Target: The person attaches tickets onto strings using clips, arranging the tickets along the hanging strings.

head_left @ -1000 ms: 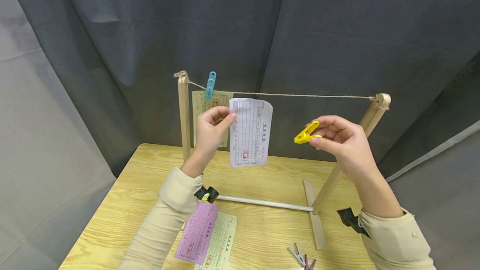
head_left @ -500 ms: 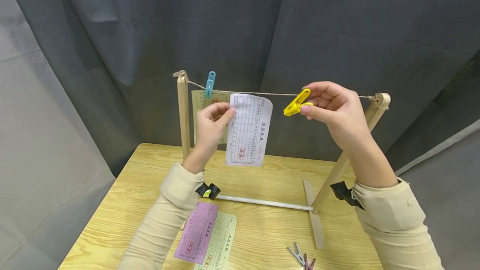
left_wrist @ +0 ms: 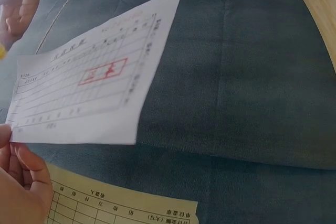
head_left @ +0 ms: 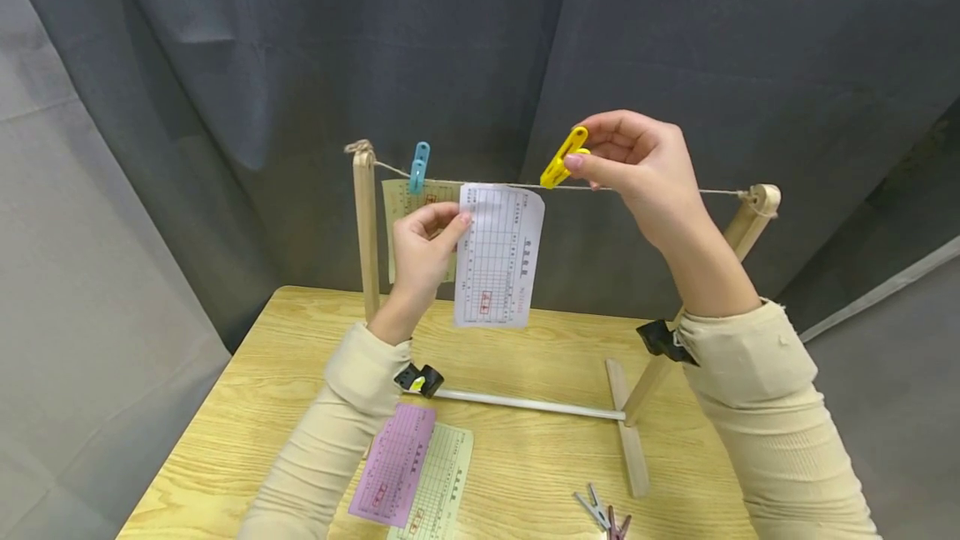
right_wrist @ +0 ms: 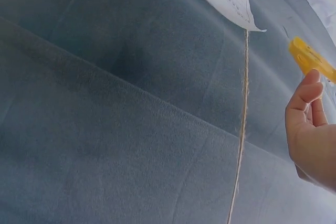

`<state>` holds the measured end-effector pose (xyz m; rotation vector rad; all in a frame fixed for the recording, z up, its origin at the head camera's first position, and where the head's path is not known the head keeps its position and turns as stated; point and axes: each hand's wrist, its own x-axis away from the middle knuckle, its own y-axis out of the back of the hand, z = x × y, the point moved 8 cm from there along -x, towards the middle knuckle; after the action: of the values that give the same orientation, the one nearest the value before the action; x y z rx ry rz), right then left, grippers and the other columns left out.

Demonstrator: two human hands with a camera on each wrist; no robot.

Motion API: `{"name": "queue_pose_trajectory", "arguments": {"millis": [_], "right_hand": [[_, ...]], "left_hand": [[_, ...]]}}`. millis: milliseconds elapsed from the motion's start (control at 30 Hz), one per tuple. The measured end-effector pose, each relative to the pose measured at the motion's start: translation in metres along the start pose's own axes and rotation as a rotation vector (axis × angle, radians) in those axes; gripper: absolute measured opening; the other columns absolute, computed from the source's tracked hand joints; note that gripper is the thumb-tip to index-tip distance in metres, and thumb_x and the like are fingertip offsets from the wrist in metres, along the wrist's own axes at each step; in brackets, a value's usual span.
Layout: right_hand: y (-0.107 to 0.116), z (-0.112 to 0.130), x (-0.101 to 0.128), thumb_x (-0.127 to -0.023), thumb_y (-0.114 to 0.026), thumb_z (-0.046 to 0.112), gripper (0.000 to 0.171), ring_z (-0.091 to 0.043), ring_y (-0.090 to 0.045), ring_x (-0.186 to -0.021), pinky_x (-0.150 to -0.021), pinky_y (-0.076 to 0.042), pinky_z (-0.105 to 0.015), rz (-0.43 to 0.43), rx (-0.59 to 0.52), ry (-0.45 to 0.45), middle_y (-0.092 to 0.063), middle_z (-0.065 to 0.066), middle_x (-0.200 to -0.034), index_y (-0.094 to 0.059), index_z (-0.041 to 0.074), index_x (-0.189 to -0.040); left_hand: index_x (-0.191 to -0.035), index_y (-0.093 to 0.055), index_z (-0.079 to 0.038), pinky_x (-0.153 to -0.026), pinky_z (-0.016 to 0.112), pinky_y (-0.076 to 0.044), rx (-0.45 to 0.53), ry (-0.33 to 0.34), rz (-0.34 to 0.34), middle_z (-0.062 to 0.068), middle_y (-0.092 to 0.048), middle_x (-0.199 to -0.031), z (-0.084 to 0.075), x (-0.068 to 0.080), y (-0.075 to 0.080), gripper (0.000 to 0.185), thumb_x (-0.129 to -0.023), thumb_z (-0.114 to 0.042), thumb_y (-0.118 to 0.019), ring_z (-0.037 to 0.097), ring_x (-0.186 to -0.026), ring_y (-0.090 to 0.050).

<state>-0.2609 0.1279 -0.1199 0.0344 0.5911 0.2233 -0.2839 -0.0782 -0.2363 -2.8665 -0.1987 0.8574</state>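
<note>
My left hand [head_left: 423, 252] pinches the left edge of a white printed form [head_left: 498, 257] between thumb and fingers. The form hangs upright, its top edge level with the twine line [head_left: 637, 189]. In the left wrist view the sheet [left_wrist: 100, 93] bears a red stamp box. My right hand [head_left: 645, 165] pinches a yellow clothespin [head_left: 564, 158] by its handles, its tip pointing down at the twine, just right of the form's top corner. Behind my left hand a pale yellow form [head_left: 396, 215] hangs from the twine under a blue clothespin [head_left: 419, 167].
The twine runs between a left wooden post [head_left: 367, 232] and a right post [head_left: 738, 227]. A white rod [head_left: 528, 403] joins the stand low down. On the table [head_left: 247, 432] lie a purple form [head_left: 395, 465], a green form [head_left: 446, 473], a grey clothespin [head_left: 593, 508] and a dark pink clothespin [head_left: 617, 526].
My right hand has risen and moved left with the yellow clothespin, from below the twine up to it. My left hand has lifted the white form slightly to the twine.
</note>
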Motion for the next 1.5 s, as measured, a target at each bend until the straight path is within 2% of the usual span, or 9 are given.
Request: {"name": "queue_pose_trajectory", "arguments": {"millis": [267,533,700,833,933,1067,1167,1367,1500], "right_hand": [[-0.012,-0.003,-0.017,-0.075,-0.069,-0.002,0.016,-0.017,-0.061,-0.067,-0.054,-0.043,-0.022,-0.002,0.030,-0.038,-0.065,-0.007,-0.080,-0.064,-0.001,-0.091],[-0.020,-0.008,-0.028,-0.076,-0.070,0.004,0.017,-0.020,-0.057,-0.068,-0.057,-0.042,-0.027,0.015,0.156,-0.063,-0.065,-0.006,-0.082,-0.064,0.002,-0.092],[-0.025,-0.008,-0.034,-0.076,-0.072,0.007,0.017,-0.020,-0.055,-0.066,-0.056,-0.042,-0.026,0.027,0.234,-0.073,-0.066,-0.004,-0.080,-0.064,0.002,-0.090],[-0.030,-0.008,-0.039,-0.075,-0.072,0.003,0.012,-0.019,-0.052,-0.059,-0.052,-0.040,-0.026,0.040,0.217,-0.067,-0.065,-0.004,-0.074,-0.065,-0.002,-0.084],[-0.032,-0.010,-0.043,-0.074,-0.071,-0.002,0.004,-0.019,-0.050,-0.053,-0.048,-0.039,-0.026,0.044,0.150,-0.073,-0.065,-0.006,-0.069,-0.066,-0.002,-0.074],[-0.031,-0.013,-0.047,-0.072,-0.071,-0.007,0.012,-0.018,-0.048,-0.045,-0.045,-0.041,-0.023,0.018,0.049,-0.096,-0.064,-0.007,-0.064,-0.066,-0.001,-0.063],[-0.030,-0.015,-0.048,-0.072,-0.070,-0.009,0.015,-0.017,-0.046,-0.042,-0.044,-0.042,-0.022,-0.005,0.018,-0.110,-0.063,-0.007,-0.062,-0.065,-0.002,-0.059],[-0.033,-0.021,-0.051,-0.072,-0.073,-0.004,0.014,-0.016,-0.048,-0.044,-0.045,-0.042,-0.022,0.006,0.121,-0.153,-0.064,-0.005,-0.062,-0.066,0.001,-0.060],[-0.036,-0.025,-0.051,-0.072,-0.074,0.000,0.013,-0.018,-0.050,-0.046,-0.043,-0.037,-0.024,0.031,0.196,-0.166,-0.064,-0.005,-0.063,-0.066,0.001,-0.062]], "left_hand": [[-0.090,-0.063,0.012,-0.056,0.020,-0.049,-0.017,-0.018,-0.005,0.016,-0.065,-0.082,0.000,0.000,0.000,0.014,-0.083,0.000,-0.063,0.011,-0.067,-0.057],[-0.090,-0.063,0.012,-0.060,0.020,-0.049,-0.023,-0.037,-0.008,0.018,-0.064,-0.083,-0.001,0.000,0.002,0.012,-0.082,0.002,-0.063,0.009,-0.067,-0.057],[-0.090,-0.063,0.012,-0.060,0.021,-0.049,-0.014,-0.040,-0.008,0.017,-0.065,-0.082,0.000,0.001,0.003,0.012,-0.082,0.002,-0.063,0.009,-0.067,-0.058],[-0.090,-0.063,0.013,-0.060,0.021,-0.049,-0.016,-0.041,-0.010,0.016,-0.065,-0.082,-0.001,0.001,0.004,0.013,-0.082,0.002,-0.063,0.010,-0.068,-0.058],[-0.089,-0.063,0.013,-0.060,0.020,-0.049,-0.018,-0.045,-0.012,0.016,-0.065,-0.082,-0.003,0.002,0.004,0.013,-0.082,0.002,-0.063,0.010,-0.068,-0.058],[-0.089,-0.063,0.013,-0.060,0.020,-0.049,-0.012,-0.051,-0.015,0.017,-0.065,-0.082,-0.004,0.002,0.004,0.012,-0.082,0.003,-0.063,0.010,-0.068,-0.058],[-0.089,-0.063,0.013,-0.059,0.020,-0.049,-0.005,-0.056,-0.015,0.018,-0.065,-0.082,-0.004,0.002,0.004,0.012,-0.081,0.004,-0.063,0.010,-0.068,-0.058],[-0.089,-0.063,0.013,-0.059,0.020,-0.048,0.005,-0.058,-0.004,0.016,-0.065,-0.082,-0.004,0.003,0.002,0.012,-0.082,0.004,-0.062,0.010,-0.068,-0.057],[-0.089,-0.063,0.013,-0.059,0.020,-0.049,0.005,-0.061,-0.005,0.016,-0.065,-0.082,-0.005,0.003,0.002,0.012,-0.082,0.004,-0.062,0.010,-0.068,-0.057]]}}
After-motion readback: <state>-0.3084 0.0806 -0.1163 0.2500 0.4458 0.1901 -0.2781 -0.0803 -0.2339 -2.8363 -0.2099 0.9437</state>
